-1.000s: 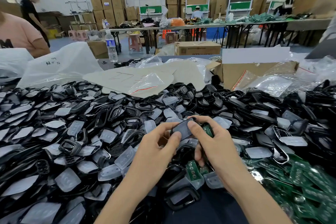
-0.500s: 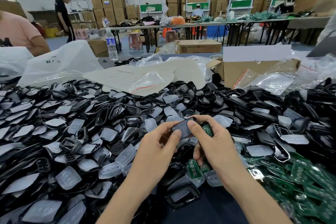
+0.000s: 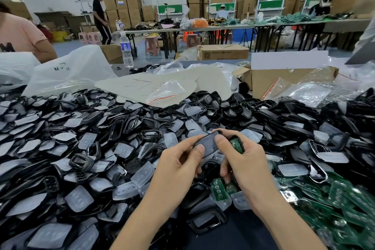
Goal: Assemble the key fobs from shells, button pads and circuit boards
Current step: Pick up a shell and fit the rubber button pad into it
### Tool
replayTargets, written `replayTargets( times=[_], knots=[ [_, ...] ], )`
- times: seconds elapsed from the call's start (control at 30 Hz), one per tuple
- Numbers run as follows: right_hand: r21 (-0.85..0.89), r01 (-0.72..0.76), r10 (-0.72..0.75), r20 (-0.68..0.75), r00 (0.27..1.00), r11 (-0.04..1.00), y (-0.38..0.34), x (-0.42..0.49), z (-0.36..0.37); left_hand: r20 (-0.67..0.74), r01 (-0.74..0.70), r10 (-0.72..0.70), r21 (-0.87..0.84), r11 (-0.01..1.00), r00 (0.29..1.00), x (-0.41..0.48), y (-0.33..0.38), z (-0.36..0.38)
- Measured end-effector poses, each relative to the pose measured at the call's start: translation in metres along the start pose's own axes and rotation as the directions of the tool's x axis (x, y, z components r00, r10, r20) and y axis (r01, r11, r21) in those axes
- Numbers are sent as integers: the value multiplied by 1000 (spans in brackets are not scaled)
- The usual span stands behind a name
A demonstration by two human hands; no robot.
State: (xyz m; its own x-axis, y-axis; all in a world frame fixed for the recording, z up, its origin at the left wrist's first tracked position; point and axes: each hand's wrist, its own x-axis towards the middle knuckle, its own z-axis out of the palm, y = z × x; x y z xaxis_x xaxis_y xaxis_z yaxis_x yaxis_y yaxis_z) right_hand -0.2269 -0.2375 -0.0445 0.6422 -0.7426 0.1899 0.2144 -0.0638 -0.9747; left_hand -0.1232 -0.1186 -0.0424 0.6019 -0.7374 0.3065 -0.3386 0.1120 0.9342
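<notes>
Both hands meet over the middle of the table on one black key fob shell (image 3: 207, 145). My left hand (image 3: 178, 166) pinches its left end with the thumb on top. My right hand (image 3: 244, 160) presses its thumb on the shell's right end and also holds a green circuit board (image 3: 236, 145) under its fingers. A deep pile of black shells (image 3: 125, 128) and clear button pads (image 3: 78, 199) covers the table. Loose green circuit boards (image 3: 345, 205) lie at the right. One board (image 3: 218, 189) rests on a pad just below my hands.
Cardboard sheets and small plastic bags (image 3: 162, 91) lie behind the pile, with an open carton (image 3: 284, 81) at the back right and a water bottle (image 3: 126, 50) at the back left. A person in a pink shirt (image 3: 18, 34) sits at the left.
My hands stay on the same shell with almost no shift. In the background a person in black has walked to the right.
</notes>
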Motion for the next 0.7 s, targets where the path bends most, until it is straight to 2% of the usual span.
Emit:
replayTargets(
  times=[0.33, 0.47, 0.7],
  knots=[
    [-2, -15, 15, 26, 1000, 1000, 1, -3, 4, -62, -48, 53, 77, 996, 997, -1, -6, 3],
    [46, -37, 35, 56, 998, 998, -2, -5, 5, -57, -28, 33, 76, 997, 998, 0, -7, 4],
    [34, -37, 35, 41, 999, 999, -2, -5, 5, -66, -7, 11, 60, 998, 998, 2, -8, 2]
  ],
)
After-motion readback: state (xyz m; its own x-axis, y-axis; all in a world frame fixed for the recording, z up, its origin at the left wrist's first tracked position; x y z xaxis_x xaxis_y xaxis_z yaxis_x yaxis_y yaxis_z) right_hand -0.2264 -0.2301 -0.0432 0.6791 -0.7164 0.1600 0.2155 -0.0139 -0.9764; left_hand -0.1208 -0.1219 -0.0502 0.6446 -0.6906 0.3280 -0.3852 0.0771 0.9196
